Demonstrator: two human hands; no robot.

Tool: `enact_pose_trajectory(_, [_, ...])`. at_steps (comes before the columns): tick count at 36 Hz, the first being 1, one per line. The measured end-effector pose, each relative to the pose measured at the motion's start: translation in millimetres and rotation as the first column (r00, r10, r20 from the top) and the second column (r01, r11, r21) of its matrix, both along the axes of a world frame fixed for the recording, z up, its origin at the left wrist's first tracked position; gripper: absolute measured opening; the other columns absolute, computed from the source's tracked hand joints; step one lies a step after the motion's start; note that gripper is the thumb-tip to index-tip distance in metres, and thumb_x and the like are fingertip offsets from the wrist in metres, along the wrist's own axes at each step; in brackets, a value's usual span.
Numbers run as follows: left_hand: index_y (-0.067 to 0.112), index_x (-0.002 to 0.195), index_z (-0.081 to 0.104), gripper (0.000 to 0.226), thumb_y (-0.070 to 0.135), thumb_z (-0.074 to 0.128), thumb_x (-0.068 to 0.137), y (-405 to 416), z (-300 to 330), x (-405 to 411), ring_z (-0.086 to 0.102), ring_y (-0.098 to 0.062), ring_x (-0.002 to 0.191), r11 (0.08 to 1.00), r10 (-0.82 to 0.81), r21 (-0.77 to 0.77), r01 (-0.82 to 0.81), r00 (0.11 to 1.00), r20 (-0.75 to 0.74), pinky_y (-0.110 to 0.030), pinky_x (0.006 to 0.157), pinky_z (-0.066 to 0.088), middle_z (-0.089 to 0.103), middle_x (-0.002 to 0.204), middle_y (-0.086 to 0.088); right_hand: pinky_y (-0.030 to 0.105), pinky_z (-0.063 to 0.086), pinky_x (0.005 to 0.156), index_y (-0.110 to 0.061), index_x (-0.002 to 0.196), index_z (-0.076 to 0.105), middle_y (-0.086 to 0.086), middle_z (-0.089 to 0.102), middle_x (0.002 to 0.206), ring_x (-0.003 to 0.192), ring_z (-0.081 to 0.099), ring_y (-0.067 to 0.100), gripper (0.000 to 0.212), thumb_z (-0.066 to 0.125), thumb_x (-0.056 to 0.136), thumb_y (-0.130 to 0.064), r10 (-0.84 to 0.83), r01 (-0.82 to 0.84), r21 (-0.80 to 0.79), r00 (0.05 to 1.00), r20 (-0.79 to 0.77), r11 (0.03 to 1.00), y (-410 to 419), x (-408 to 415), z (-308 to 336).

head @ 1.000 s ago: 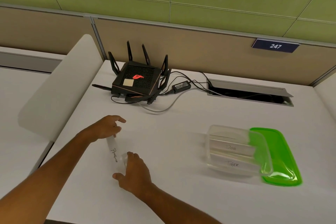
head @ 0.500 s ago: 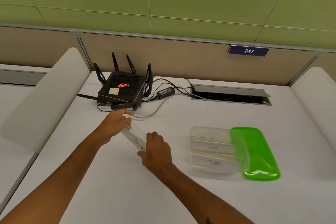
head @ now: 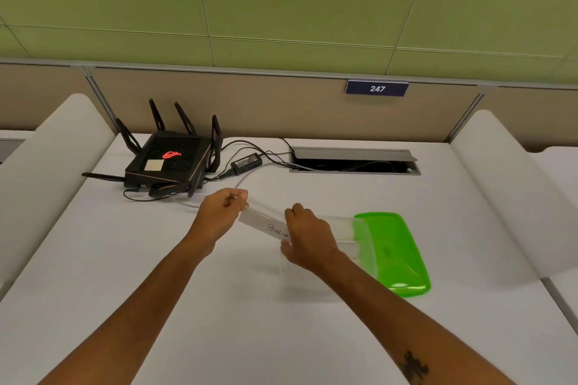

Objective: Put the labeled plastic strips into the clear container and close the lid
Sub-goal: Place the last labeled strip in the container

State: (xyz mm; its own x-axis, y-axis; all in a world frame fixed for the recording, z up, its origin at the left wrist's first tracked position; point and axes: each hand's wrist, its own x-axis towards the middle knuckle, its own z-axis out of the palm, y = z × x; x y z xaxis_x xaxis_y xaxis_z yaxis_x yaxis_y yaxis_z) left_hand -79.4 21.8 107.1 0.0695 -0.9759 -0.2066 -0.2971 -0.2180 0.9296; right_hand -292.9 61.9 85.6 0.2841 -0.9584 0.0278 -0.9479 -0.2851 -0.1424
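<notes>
A clear plastic strip (head: 264, 223) labeled "Penguin" hangs above the white table, held at both ends. My left hand (head: 219, 212) pinches its far left end. My right hand (head: 308, 236) grips its right end, just left of the clear container (head: 342, 230). The container is mostly hidden behind my right hand, so its contents do not show. A green lid (head: 395, 251) leans against the container's right side.
A black router (head: 169, 162) with antennas stands at the back left, with a power adapter (head: 247, 162) and cables running to a cable hatch (head: 353, 159). White dividers (head: 500, 184) flank the table on both sides.
Both hands lifted the Penguin strip off the table and carried it rightward to the container's left edge. The camera view swung so the container sits nearer the middle.
</notes>
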Motion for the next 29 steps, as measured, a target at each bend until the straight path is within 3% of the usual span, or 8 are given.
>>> enact_pose_trajectory(4, [0.030, 0.109, 0.073, 0.015, 0.027, 0.066, 0.096, 12, -9, -31, 0.064, -0.005, 0.089, 0.997, -0.070, -0.026, 0.071, 0.997, 0.035, -0.019, 0.077, 0.051, 0.072, 0.100, 0.008, 0.043, 0.055, 0.061, -0.009, 0.111, 0.055, 0.008, 0.050, 0.109, 0.088, 0.057, 0.029, 0.042, 0.070, 0.078, -0.031, -0.002, 0.007, 0.082, 0.998, -0.059, 0.997, -1, -44, -3])
enact_pose_trajectory(8, [0.026, 0.111, 0.074, 0.018, 0.022, 0.068, 0.095, 26, -18, -61, 0.065, -0.001, 0.089, 0.989, -0.144, -0.026, 0.148, 0.985, 0.097, -0.005, 0.070, 0.047, 0.072, 0.101, 0.010, 0.041, 0.055, 0.064, -0.010, 0.116, 0.058, 0.007, 0.051, 0.112, 0.090, 0.059, 0.028, 0.048, 0.073, 0.078, -0.035, 0.004, 0.007, 0.135, 0.997, -0.078, 0.991, -2, -78, -10])
enact_pose_trajectory(13, [0.021, 0.121, 0.070, 0.027, 0.025, 0.067, 0.095, 40, -28, -90, 0.066, -0.007, 0.099, 0.980, -0.197, 0.013, 0.197, 0.968, 0.152, -0.015, 0.081, 0.050, 0.071, 0.111, 0.006, 0.037, 0.053, 0.066, -0.011, 0.119, 0.059, 0.006, 0.052, 0.116, 0.097, 0.061, 0.028, 0.049, 0.073, 0.078, -0.034, 0.023, -0.007, 0.181, 0.996, -0.091, 0.983, 1, -107, -25])
enact_pose_trajectory(22, [0.019, 0.132, 0.064, 0.039, 0.029, 0.065, 0.095, 57, -47, -108, 0.066, -0.012, 0.100, 0.963, -0.267, 0.127, 0.239, 0.915, 0.302, -0.031, 0.095, 0.054, 0.063, 0.122, 0.005, 0.037, 0.053, 0.070, -0.014, 0.126, 0.057, 0.004, 0.056, 0.119, 0.100, 0.064, 0.028, 0.056, 0.073, 0.077, -0.033, 0.073, -0.056, 0.244, 0.995, -0.064, 0.968, 9, -124, -50])
enact_pose_trajectory(29, [0.017, 0.141, 0.058, 0.049, 0.036, 0.062, 0.096, 60, -59, -113, 0.058, -0.019, 0.124, 0.933, -0.359, 0.207, 0.295, 0.811, 0.462, -0.023, 0.100, 0.042, 0.059, 0.137, -0.001, 0.035, 0.054, 0.077, -0.015, 0.122, 0.060, 0.003, 0.063, 0.116, 0.104, 0.063, 0.027, 0.055, 0.077, 0.071, -0.029, 0.081, -0.064, 0.303, 0.996, -0.043, 0.951, 5, -123, -63])
